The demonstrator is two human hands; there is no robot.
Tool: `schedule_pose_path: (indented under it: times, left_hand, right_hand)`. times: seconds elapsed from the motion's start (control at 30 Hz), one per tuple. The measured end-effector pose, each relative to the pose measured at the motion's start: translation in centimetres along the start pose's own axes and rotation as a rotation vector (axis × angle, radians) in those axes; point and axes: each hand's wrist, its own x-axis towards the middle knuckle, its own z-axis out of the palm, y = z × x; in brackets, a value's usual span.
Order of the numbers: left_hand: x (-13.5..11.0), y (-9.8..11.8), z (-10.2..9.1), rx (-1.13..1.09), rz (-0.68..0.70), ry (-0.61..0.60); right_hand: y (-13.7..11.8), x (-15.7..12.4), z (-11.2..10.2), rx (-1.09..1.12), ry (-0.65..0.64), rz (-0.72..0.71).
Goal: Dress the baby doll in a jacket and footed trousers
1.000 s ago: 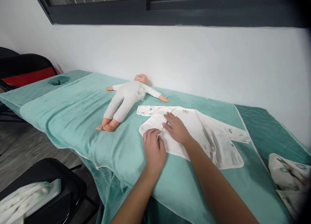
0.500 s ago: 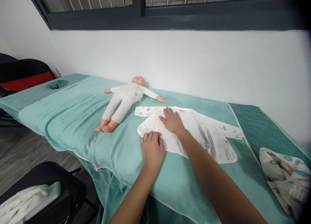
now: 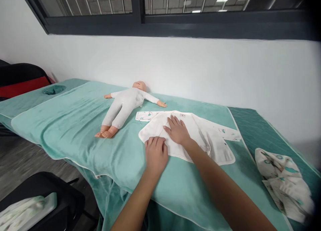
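A white baby garment [image 3: 200,134] lies spread on a teal towel [image 3: 82,127] over a padded table. My right hand [image 3: 177,130] rests flat on the garment's left part, fingers stretched out. My left hand [image 3: 155,154] lies palm down at the garment's near left edge, fingers together and touching the cloth. A baby doll [image 3: 124,105] in a white suit lies on its back to the left, arms spread, apart from both hands.
A patterned cloth bundle [image 3: 283,182] sits at the table's right end. A black chair [image 3: 47,201] with a light cloth [image 3: 22,212] on it stands at the lower left. A white wall runs behind the table, and a dark chair [image 3: 20,77] stands at the far left.
My right hand slid a little up the garment, then eased back. My left hand moved slightly toward the garment's near edge. The view tilted upward.
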Motion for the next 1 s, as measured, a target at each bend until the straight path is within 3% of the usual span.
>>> schedule_pose_path:
  times: [0.17, 0.3, 0.47, 0.6, 0.77, 1.0]
  left_hand:
    - [-0.1, 0.1, 0.0, -0.044, 0.096, -0.009]
    - [-0.1, 0.1, 0.0, -0.049, 0.09, -0.035]
    - [0.0, -0.1, 0.4, -0.057, 0.078, -0.038]
    - [-0.1, 0.0, 0.4, -0.07, 0.086, -0.034]
    - [-0.1, 0.3, 0.1, -0.109, 0.195, -0.084]
    - [-0.2, 0.3, 0.3, -0.071, 0.18, -0.094]
  right_hand:
    - [0.5, -4.5, -0.3, 0.014, 0.004, -0.164]
    - [2.6, -5.8, -1.7, 0.12, -0.039, -0.253]
    - [8.5, -4.4, -3.2, 0.123, 0.146, -0.049]
    - [12.0, -4.0, -2.1, -0.017, 0.105, 0.077]
    - [12.6, -4.5, -0.8, -0.036, 0.105, 0.128]
    - [12.0, -5.5, -1.0, -0.012, 0.144, 0.152]
